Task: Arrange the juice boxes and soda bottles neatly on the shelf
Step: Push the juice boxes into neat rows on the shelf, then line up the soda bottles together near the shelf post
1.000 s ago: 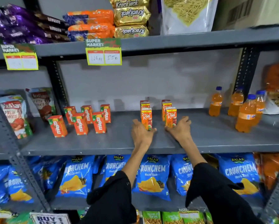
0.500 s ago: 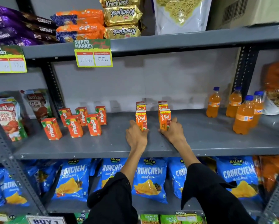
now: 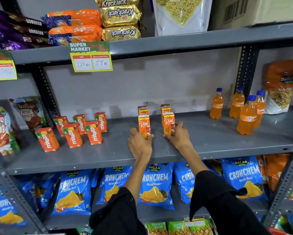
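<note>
On the grey middle shelf [image 3: 118, 155] stand several orange Real juice boxes in two short rows. My left hand [image 3: 139, 143] grips the base of the front left Real box [image 3: 143, 123]. My right hand [image 3: 178, 137] grips the front right Real box [image 3: 168, 122]. Two more Real boxes [image 3: 142, 110] stand just behind them. Several red-orange Maaza juice boxes [image 3: 81, 128] stand upright in a loose group to the left. Several orange soda bottles [image 3: 246, 116] with blue caps stand at the right end of the shelf.
Tomato snack bags [image 3: 1, 129] lean at the far left, an orange snack bag [image 3: 282, 85] at the far right. A price tag [image 3: 91, 56] hangs from the upper shelf, which holds biscuit packs. Blue Crunchem chip bags [image 3: 156, 185] fill the shelf below.
Both hands have closed more tightly around the two front Real boxes and slid them slightly back towards the rear pair. The camera has shifted a little.
</note>
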Action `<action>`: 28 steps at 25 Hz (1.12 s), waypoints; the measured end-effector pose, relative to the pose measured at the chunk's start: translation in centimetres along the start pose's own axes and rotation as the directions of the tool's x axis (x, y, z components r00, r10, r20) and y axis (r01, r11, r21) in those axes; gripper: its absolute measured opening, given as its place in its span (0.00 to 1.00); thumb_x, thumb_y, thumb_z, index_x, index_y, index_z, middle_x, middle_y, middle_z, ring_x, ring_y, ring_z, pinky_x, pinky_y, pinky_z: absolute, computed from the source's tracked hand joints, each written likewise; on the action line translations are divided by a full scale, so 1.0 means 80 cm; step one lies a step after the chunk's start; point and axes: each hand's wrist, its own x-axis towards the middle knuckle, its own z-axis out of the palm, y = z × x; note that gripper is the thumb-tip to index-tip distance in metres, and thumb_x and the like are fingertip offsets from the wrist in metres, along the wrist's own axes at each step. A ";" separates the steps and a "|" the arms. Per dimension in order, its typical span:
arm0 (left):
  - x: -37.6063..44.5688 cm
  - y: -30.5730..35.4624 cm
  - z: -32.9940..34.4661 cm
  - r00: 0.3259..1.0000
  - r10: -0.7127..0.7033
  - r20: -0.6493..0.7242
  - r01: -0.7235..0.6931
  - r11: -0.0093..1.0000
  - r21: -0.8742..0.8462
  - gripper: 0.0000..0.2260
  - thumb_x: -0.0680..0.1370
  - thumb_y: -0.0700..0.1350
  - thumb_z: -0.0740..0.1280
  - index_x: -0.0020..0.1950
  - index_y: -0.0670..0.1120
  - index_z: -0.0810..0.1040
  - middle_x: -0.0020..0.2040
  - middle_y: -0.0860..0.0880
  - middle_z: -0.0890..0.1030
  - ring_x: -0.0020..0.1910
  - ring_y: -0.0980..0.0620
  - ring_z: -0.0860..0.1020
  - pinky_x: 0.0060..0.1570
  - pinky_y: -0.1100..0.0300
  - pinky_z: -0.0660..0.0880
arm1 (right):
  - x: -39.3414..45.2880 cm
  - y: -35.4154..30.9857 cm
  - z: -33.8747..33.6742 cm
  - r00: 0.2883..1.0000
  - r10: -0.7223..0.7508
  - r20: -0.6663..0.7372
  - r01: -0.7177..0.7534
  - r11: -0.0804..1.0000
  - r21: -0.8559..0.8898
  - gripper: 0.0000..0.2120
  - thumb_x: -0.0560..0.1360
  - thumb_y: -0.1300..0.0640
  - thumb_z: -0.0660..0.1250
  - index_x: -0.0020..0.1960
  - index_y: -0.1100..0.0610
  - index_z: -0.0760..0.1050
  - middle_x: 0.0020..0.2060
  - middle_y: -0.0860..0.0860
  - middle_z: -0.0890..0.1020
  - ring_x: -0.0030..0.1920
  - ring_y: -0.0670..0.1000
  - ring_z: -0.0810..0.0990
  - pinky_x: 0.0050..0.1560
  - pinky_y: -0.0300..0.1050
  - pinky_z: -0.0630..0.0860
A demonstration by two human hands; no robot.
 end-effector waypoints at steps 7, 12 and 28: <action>-0.072 0.015 0.025 0.950 0.191 -0.249 -0.250 0.940 -0.233 0.14 0.74 0.48 0.75 0.53 0.49 0.72 0.49 0.51 0.78 0.49 0.47 0.79 0.48 0.46 0.78 | -0.058 0.054 -0.060 0.869 -0.160 -0.469 0.247 0.960 0.131 0.10 0.78 0.54 0.66 0.57 0.55 0.72 0.51 0.53 0.78 0.50 0.53 0.78 0.54 0.51 0.77; -0.147 0.112 0.105 0.955 0.291 -0.055 -0.285 0.856 -0.432 0.07 0.76 0.45 0.71 0.48 0.51 0.73 0.41 0.52 0.80 0.40 0.51 0.79 0.43 0.49 0.79 | -0.034 0.116 -0.178 0.609 -0.124 -0.783 0.318 0.943 0.099 0.04 0.79 0.61 0.63 0.53 0.60 0.74 0.46 0.55 0.76 0.45 0.50 0.74 0.48 0.38 0.72; -0.211 0.297 0.294 0.948 0.256 0.187 -0.177 0.917 -0.359 0.26 0.73 0.46 0.74 0.67 0.48 0.66 0.66 0.47 0.74 0.66 0.46 0.74 0.61 0.50 0.77 | 0.112 0.276 -0.283 0.937 0.233 -0.259 -0.158 0.947 0.280 0.33 0.72 0.54 0.71 0.72 0.61 0.61 0.69 0.63 0.71 0.69 0.63 0.71 0.69 0.61 0.70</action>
